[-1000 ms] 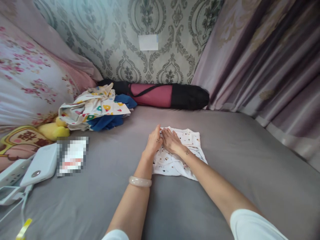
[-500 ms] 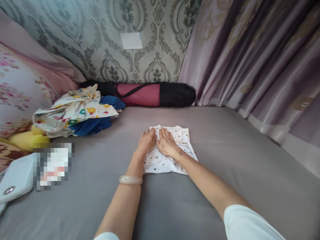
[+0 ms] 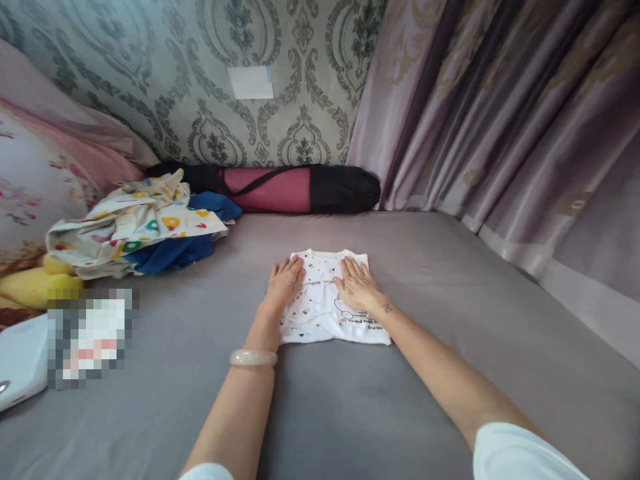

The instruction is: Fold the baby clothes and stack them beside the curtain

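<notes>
A small white folded garment (image 3: 323,307) with little coloured prints lies flat on the grey bed sheet (image 3: 350,400). My left hand (image 3: 284,283) rests open and flat on its left edge, a pale bangle on that wrist. On the garment's right half my right hand (image 3: 357,285) lies open with fingers stretched out. Neither hand holds anything.
A heap of patterned white and blue clothes (image 3: 135,230) sits at the back left beside a floral pillow (image 3: 35,180). A rolled pink and black mat bag (image 3: 290,189) lies along the wall. Curtains (image 3: 500,120) hang on the right. A white device (image 3: 20,360) lies at the left edge.
My hands were side by side in the garment's middle; they have slid apart to its left and right sides, smoothing it flat. The view has shifted to the right.
</notes>
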